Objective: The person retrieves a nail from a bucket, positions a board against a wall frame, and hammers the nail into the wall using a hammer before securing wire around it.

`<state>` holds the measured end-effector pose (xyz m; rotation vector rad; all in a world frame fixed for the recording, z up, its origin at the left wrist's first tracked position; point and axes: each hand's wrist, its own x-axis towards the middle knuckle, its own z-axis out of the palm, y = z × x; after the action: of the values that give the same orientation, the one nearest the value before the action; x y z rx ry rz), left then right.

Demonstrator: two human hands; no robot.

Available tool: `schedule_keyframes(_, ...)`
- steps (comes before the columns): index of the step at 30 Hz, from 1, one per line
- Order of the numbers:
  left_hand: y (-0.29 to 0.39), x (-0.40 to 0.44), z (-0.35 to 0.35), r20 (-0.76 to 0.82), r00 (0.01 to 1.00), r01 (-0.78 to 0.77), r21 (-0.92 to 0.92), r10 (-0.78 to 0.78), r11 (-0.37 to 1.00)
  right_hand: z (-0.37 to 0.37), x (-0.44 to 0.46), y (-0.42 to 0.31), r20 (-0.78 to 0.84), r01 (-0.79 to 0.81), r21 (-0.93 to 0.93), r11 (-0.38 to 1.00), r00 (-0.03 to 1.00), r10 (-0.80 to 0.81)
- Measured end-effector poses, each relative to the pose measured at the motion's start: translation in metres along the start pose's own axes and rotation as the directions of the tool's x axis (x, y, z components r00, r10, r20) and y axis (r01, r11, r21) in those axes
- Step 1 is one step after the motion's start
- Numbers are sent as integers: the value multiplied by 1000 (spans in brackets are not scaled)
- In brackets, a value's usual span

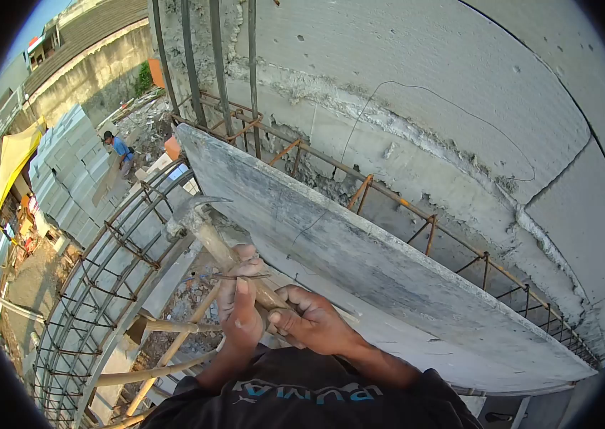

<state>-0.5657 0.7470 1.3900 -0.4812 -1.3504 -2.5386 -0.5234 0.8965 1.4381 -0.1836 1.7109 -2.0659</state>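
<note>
A building site, shown by the rebar cage point(108, 282), stacked blocks point(66, 171) and rubble point(146, 120).

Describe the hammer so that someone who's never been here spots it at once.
Find the long grey board slanting down rightward across the view. Near its upper-left end, the hammer angles up and left out of the person's left hand. Unlike the plain bamboo poles below, its pale handle carries a grey head with a curved claw.
</note>
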Motion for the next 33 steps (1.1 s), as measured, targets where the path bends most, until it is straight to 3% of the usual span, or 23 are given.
schedule_keyframes(1,2,5,1,-21,1000,18,-115,-20,993,3,1,0,-14,14,60,998,1000,-14)
schedule_keyframes(2,5,12,3,-40,999,-12,-81,8,997,6,1,0,-30,29,121,992,999,-26)
schedule_keyframes(5,12,28,-4,34,986,162,-399,-162,902,14,10,7,-144,248,43,968,960,-239)
schedule_keyframes(9,15,37,-13,-52,981,143,-460,-188,876,15,10,5,-207,415,-36,909,887,-413)
schedule_keyframes(11,22,48,-13,-100,983,103,-388,-153,916,15,6,6,-237,506,-18,862,836,-495)
schedule_keyframes(14,40,70,-1,-71,995,58,-231,-76,971,17,1,-7,-222,678,-174,714,680,-699)
schedule_keyframes(17,76,99,37,10,1000,18,15,-18,1000,14,-28,-39,-273,602,-218,768,718,-640)
schedule_keyframes(18,84,110,52,39,999,1,106,-6,994,18,-37,-46,-375,586,-85,806,730,-571)
schedule_keyframes(21,91,147,82,303,952,-19,182,-38,983,8,-60,-57,-447,617,-180,766,642,-623)
schedule_keyframes(24,91,188,107,388,912,-13,353,-134,935,4,-85,-65,-563,623,-273,733,514,-647)
schedule_keyframes(27,79,223,126,466,869,-106,504,-167,857,2,-109,-74,-574,634,-414,654,375,-727)
schedule_keyframes(30,57,244,136,509,837,-108,517,-204,849,-1,-133,-85,-577,588,-521,619,292,-763)
schedule_keyframes(33,51,258,148,522,826,-161,582,-213,797,-1,-150,-99,-631,450,-593,668,257,-732)
